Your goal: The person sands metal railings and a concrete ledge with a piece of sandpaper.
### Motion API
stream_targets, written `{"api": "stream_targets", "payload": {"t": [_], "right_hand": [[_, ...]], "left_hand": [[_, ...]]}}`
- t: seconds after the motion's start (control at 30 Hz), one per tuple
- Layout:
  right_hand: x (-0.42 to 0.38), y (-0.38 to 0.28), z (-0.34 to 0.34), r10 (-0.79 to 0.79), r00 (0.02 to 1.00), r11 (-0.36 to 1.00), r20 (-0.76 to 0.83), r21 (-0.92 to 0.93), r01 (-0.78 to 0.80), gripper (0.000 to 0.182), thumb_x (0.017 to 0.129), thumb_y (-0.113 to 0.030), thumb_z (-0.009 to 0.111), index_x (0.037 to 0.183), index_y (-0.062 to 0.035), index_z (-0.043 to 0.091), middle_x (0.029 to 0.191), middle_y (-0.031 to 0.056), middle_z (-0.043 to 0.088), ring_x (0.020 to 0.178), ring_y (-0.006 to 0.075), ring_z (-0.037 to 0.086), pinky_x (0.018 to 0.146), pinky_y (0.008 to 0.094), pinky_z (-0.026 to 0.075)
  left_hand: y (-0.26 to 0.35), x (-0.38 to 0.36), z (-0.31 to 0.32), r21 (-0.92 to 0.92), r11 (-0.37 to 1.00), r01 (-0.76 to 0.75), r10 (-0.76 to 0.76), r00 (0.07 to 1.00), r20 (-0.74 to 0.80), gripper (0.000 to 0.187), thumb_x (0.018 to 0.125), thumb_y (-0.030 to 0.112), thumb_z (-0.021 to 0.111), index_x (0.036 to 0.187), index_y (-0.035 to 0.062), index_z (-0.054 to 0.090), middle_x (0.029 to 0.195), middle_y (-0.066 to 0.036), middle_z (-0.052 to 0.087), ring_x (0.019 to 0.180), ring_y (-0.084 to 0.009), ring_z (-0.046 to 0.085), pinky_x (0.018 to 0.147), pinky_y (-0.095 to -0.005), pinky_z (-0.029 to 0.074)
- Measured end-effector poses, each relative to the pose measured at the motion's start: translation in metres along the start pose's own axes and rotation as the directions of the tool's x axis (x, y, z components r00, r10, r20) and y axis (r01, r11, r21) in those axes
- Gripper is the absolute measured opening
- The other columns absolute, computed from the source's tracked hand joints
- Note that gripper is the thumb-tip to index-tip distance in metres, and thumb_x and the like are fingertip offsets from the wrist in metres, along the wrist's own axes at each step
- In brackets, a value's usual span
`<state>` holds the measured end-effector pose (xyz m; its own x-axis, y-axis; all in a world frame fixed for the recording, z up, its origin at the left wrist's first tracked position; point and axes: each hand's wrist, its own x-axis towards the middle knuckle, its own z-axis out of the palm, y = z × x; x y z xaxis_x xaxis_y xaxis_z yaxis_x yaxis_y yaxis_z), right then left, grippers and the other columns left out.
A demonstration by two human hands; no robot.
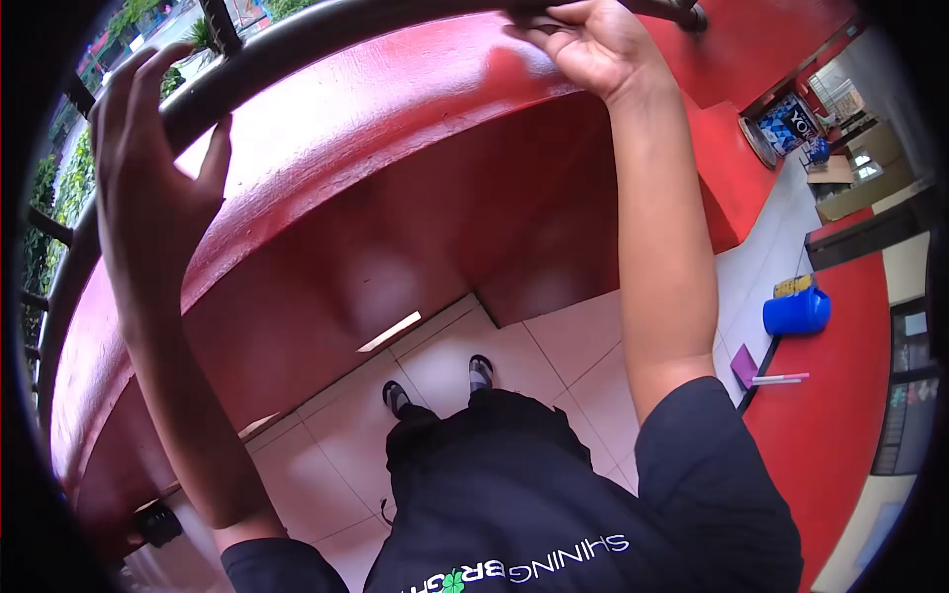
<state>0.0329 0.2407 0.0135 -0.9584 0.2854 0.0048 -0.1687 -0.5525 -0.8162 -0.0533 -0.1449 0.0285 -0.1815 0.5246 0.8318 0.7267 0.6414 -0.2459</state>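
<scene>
My left hand [153, 168] is at the dark metal railing [297, 38] on the left, its fingers long and the thumb spread apart from them. The rail runs behind the hand and through the gap by the thumb. Up at the top edge, my right hand [598, 49] reaches to the same railing with its palm side showing. Its fingers are drawn together and point left, dark in shadow against the rail; what they hold, if anything, I cannot make out. Below both hands curves a glossy red ledge [395, 94], with the right hand's shadow on it.
The red wall [395, 227] under the ledge meets a tiled floor [336, 465], where my feet stand. To the right are a blue bucket [797, 311], a purple dustpan [743, 367], a paint can [791, 127] and a cardboard box [870, 168]. Plants [74, 188] show beyond the railing.
</scene>
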Motion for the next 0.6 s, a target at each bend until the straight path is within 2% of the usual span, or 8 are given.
{"api": "stream_targets", "payload": {"t": [0.03,0.13,0.17,0.23,0.27,0.37,0.5,0.6], "right_hand": [[-0.014,0.005,0.025,0.127,0.964,0.989,0.234,0.043,-0.141,0.044,0.094,0.005,0.041,0.135,0.0198,0.046,0.131,0.0348,0.057,0.127,0.0434,0.057,0.116,0.0557,0.042],[-0.008,-0.005,0.019,0.107,0.972,0.984,0.209,0.117,-0.133,0.048,0.089,0.011,0.04,0.134,0.0256,0.039,0.139,0.0399,0.048,0.135,0.0504,0.046,0.121,0.0578,0.035],[0.006,-0.009,0.004,0.048,0.99,0.967,-0.131,0.254,-0.014,0.046,0.09,0.01,0.039,0.133,0.0273,0.036,0.137,0.0408,0.047,0.133,0.0506,0.048,0.121,0.0568,0.035],[-0.007,0.0,0.028,0.03,0.996,0.994,-0.086,0.111,-0.02,0.046,0.091,0.011,0.038,0.133,0.0273,0.036,0.138,0.0404,0.047,0.132,0.05,0.049,0.121,0.056,0.036],[-0.016,0.002,0.046,0.026,0.999,0.999,-0.022,-0.033,-0.027,0.045,0.091,0.011,0.037,0.133,0.0272,0.036,0.139,0.0401,0.046,0.132,0.0493,0.05,0.121,0.0552,0.037],[-0.024,-0.003,0.064,0.071,0.996,0.99,0.057,-0.127,-0.063,0.045,0.092,0.014,0.033,0.135,0.028,0.035,0.142,0.04,0.044,0.138,0.0499,0.045,0.124,0.0544,0.035],[-0.005,-0.017,0.06,0.087,0.951,0.992,-0.297,0.112,-0.056,0.045,0.091,0.016,0.031,0.134,0.027,0.038,0.143,0.0383,0.044,0.14,0.0478,0.044,0.123,0.0542,0.036],[-0.022,0.006,0.089,-0.007,0.997,0.969,-0.078,-0.247,-0.012,0.044,0.091,0.016,0.031,0.133,0.0266,0.04,0.142,0.0394,0.044,0.138,0.0481,0.045,0.123,0.0538,0.036]], "left_hand": [[-0.01,-0.013,-0.01,0.004,1.0,-0.023,0.023,0.999,-0.029,0.057,0.081,0.018,0.084,0.133,0.0093,0.061,0.129,-0.014,0.064,0.125,-0.0336,0.059,0.11,-0.0405,0.046],[-0.061,-0.062,-0.029,0.099,0.989,0.112,-0.104,0.991,-0.085,0.056,0.088,0.029,0.083,0.136,0.0103,0.061,0.131,-0.019,0.063,0.127,-0.0348,0.058,0.114,-0.0448,0.041],[-0.087,-0.077,-0.031,0.121,0.979,0.165,-0.149,0.98,-0.13,0.058,0.09,0.035,0.082,0.138,0.0107,0.061,0.132,-0.022,0.062,0.129,-0.0355,0.057,0.115,-0.048,0.039],[-0.109,-0.095,-0.044,0.263,0.923,0.28,-0.309,0.948,0.077,0.05,0.095,0.036,0.077,0.133,0.0041,0.068,0.139,-0.016,0.064,0.123,-0.0294,0.064,0.111,-0.0443,0.045],[-0.11,-0.115,-0.038,0.257,0.835,0.486,-0.529,0.838,0.137,0.078,0.092,0.069,0.064,0.143,0.0105,0.058,0.147,-0.026,0.053,0.135,-0.038,0.054,0.12,-0.0562,0.031],[-0.114,-0.125,-0.028,0.535,0.809,0.243,-0.331,0.941,0.073,0.076,0.096,0.065,0.061,0.144,0.0069,0.059,0.143,-0.02,0.06,0.134,-0.0355,0.055,0.121,-0.0511,0.025],[-0.101,-0.123,-0.034,0.5,0.812,0.301,-0.428,0.889,0.16,0.085,0.092,0.074,0.057,0.145,0.0085,0.057,0.143,-0.021,0.059,0.134,-0.0379,0.054,0.123,-0.0508,0.021],[-0.098,-0.124,-0.032,0.307,0.858,0.413,-0.47,0.871,0.141,0.087,0.089,0.077,0.057,0.145,0.0098,0.058,0.147,-0.021,0.055,0.134,-0.0374,0.054,0.119,-0.0544,0.031]]}}
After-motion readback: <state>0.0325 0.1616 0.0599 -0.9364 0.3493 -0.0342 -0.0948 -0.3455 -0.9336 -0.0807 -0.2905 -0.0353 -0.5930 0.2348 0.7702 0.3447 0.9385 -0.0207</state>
